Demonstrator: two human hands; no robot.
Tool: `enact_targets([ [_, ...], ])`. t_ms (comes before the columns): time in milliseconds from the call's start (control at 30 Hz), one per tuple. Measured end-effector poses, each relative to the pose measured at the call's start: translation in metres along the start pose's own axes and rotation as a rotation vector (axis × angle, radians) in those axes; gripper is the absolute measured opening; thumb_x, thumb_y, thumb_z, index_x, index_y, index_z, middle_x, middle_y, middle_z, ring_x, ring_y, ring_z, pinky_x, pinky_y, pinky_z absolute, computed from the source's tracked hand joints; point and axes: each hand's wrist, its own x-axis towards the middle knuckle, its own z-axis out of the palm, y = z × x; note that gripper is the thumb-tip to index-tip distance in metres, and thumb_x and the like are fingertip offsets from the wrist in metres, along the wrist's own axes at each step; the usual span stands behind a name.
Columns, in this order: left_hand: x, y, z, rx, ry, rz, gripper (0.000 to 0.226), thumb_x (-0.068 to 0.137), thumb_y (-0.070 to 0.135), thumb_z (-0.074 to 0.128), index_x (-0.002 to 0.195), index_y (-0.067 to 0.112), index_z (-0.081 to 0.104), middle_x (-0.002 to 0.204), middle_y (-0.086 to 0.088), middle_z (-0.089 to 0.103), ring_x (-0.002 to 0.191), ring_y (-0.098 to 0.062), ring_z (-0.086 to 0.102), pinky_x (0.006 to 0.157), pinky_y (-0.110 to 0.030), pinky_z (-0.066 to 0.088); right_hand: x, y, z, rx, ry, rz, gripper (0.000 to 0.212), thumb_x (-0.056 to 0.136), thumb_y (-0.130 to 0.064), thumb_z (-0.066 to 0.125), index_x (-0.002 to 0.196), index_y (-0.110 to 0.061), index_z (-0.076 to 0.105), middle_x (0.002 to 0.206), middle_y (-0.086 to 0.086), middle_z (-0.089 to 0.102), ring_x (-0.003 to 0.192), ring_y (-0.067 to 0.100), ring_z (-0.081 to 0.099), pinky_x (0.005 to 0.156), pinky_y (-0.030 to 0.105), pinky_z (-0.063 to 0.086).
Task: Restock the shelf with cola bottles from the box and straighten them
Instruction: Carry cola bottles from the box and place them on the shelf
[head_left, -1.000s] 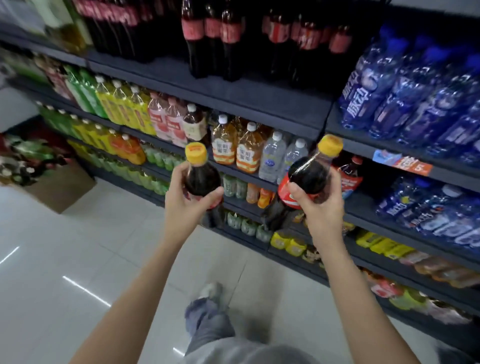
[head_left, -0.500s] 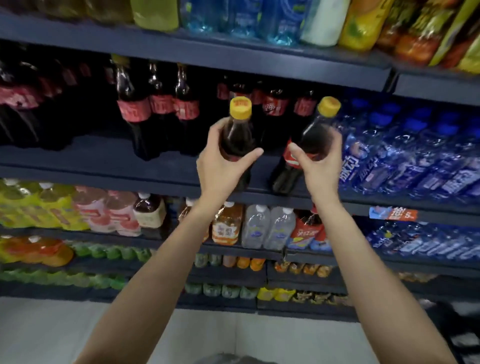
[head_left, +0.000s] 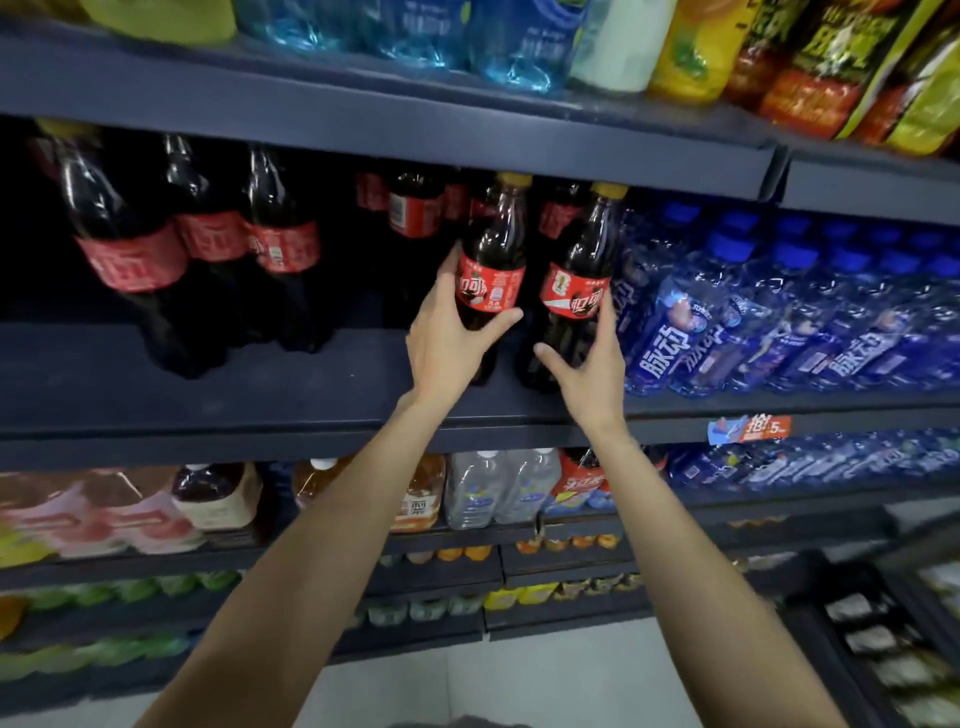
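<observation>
Both your arms reach up and forward to the dark shelf (head_left: 208, 400). Your left hand (head_left: 447, 338) wraps around the left cola bottle (head_left: 491, 270), thumb across its front below the red label, fingers behind it; the bottle's base sits at the shelf. Your right hand (head_left: 592, 358) cups the right cola bottle (head_left: 576, 291) from its right side, thumb stretched toward its lower body, fingers curled along the label edge. The two yellow-capped bottles stand side by side, just left of the blue bottles (head_left: 779, 322).
</observation>
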Motion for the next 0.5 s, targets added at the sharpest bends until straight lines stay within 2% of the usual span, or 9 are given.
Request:
enact_targets([
  [100,-0.015,-0.030,0.011,0.108,-0.074,-0.039,0.090,0.078,0.053,0.068,0.148,0.027,0.019,0.146,0.003,0.044,0.132,-0.018,0.043,0.097,-0.045,0.046,0.002,0.004,0.006,0.008,0.055,0.042,0.095,0.078,-0.024,0.077,0.150,-0.024,0.015,0.149,-0.002,0.040,0.135,0.014,0.040,0.110,0.033,0.036],
  [167,-0.018,-0.037,0.015,0.105,-0.057,-0.062,0.088,0.081,0.051,0.067,0.149,0.023,0.019,0.144,0.000,0.045,0.131,-0.020,0.043,0.097,-0.041,0.043,0.010,0.003,0.009,-0.022,0.072,0.069,0.094,0.079,-0.022,0.076,0.150,-0.024,0.014,0.146,0.001,0.045,0.131,0.017,0.045,0.106,0.032,0.038],
  [267,-0.008,-0.033,0.021,0.009,-0.044,-0.076,0.083,0.083,0.041,0.069,0.147,0.019,0.022,0.141,-0.003,0.048,0.129,-0.020,0.045,0.095,-0.029,0.038,0.026,0.000,0.015,-0.067,0.101,0.096,0.093,0.082,-0.018,0.073,0.151,-0.023,0.010,0.141,0.006,0.049,0.124,0.025,0.052,0.102,0.041,0.042],
  [333,0.000,-0.029,0.028,-0.045,-0.100,-0.087,0.081,0.084,0.033,0.069,0.147,0.016,0.021,0.143,-0.005,0.045,0.131,-0.021,0.043,0.099,-0.030,0.036,0.037,-0.001,0.019,-0.105,0.117,0.115,0.091,0.085,-0.016,0.069,0.151,-0.019,0.007,0.145,0.011,0.044,0.128,0.027,0.047,0.104,0.044,0.041],
  [400,0.006,-0.025,0.038,-0.063,-0.156,-0.085,0.081,0.085,0.029,0.069,0.146,0.012,0.019,0.144,-0.009,0.040,0.132,-0.024,0.040,0.105,-0.037,0.038,0.047,0.000,0.020,-0.143,0.120,0.120,0.091,0.086,-0.013,0.067,0.152,-0.015,0.004,0.149,0.015,0.035,0.133,0.030,0.041,0.105,0.047,0.039],
  [500,0.014,-0.019,0.052,-0.005,-0.136,-0.098,0.085,0.080,0.033,0.073,0.146,0.011,0.024,0.144,-0.016,0.031,0.132,-0.031,0.035,0.105,-0.041,0.036,0.057,0.000,0.017,-0.294,0.085,0.153,0.091,0.086,-0.019,0.067,0.152,-0.016,0.003,0.148,0.023,0.025,0.129,0.039,0.041,0.101,0.050,0.041],
])
